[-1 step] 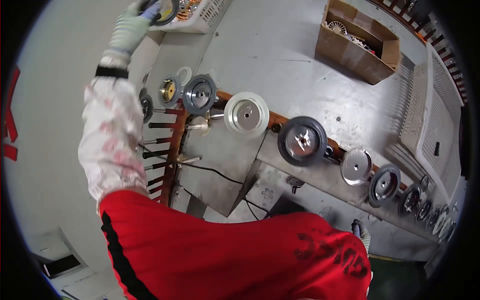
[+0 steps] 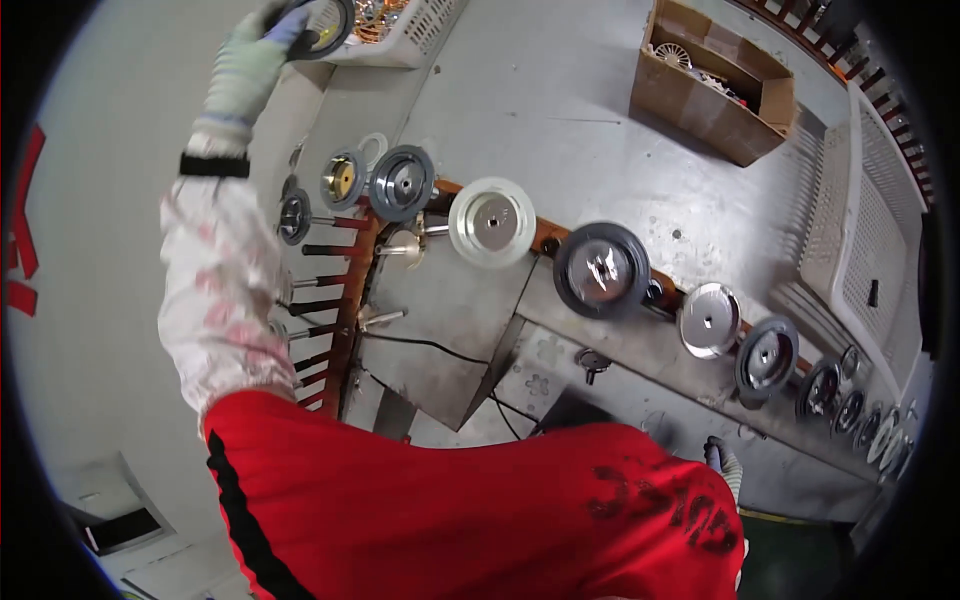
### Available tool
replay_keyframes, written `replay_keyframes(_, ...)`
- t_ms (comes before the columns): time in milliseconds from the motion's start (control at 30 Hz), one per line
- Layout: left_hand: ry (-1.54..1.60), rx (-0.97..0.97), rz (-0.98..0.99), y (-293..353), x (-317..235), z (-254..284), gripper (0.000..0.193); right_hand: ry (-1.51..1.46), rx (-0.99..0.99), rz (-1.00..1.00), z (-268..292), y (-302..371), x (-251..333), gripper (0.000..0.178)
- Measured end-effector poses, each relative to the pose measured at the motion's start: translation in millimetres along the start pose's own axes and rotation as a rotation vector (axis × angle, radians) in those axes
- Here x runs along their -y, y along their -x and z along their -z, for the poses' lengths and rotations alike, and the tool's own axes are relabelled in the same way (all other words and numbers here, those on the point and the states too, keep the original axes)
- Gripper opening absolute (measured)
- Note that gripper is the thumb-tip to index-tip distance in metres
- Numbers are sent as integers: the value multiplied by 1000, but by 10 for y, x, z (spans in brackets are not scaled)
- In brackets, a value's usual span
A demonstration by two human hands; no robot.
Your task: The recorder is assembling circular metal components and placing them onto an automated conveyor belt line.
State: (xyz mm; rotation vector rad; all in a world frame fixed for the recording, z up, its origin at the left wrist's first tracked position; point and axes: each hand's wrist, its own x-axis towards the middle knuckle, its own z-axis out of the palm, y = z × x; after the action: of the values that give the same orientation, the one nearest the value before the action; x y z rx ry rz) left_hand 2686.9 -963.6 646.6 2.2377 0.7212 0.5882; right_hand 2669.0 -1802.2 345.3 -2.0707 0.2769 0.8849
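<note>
Up at the far left, my left hand, in a pale striped knit glove, is closed on the edge of a round dark-rimmed disc. The disc is cut off by the picture's top edge and shows a pale, partly yellow middle. Right beside it stands a white basket with shiny orange and silver pieces inside. At the lower right, only a small part of my right hand shows, in a striped glove with dark fingertips. My red garment hides the rest of it, so its grip is unclear.
A row of round grey and white dish-shaped holders, among them a white one and a dark one, runs along the bench's brown edge. Black-handled rods line the left. A cardboard box and white crate stand beyond.
My left hand and forearm have shifted slightly left and down, with the disc still held. More of the disc shows. My right hand looks the same.
</note>
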Motion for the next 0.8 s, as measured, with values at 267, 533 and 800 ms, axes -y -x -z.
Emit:
replay_keyframes(267, 447, 223, 195, 1759, -751, -336, 40, 393, 51, 352, -149, 193, 553, 24)
replay_keyframes(533, 833, 361, 345, 2282, -1152, -861, 18, 393, 142, 586, -192, 497, 872, 25)
replay_keyframes(800, -199, 72, -583, 2230, -1306, -1418, 23, 341, 116, 437, -214, 714, 517, 27)
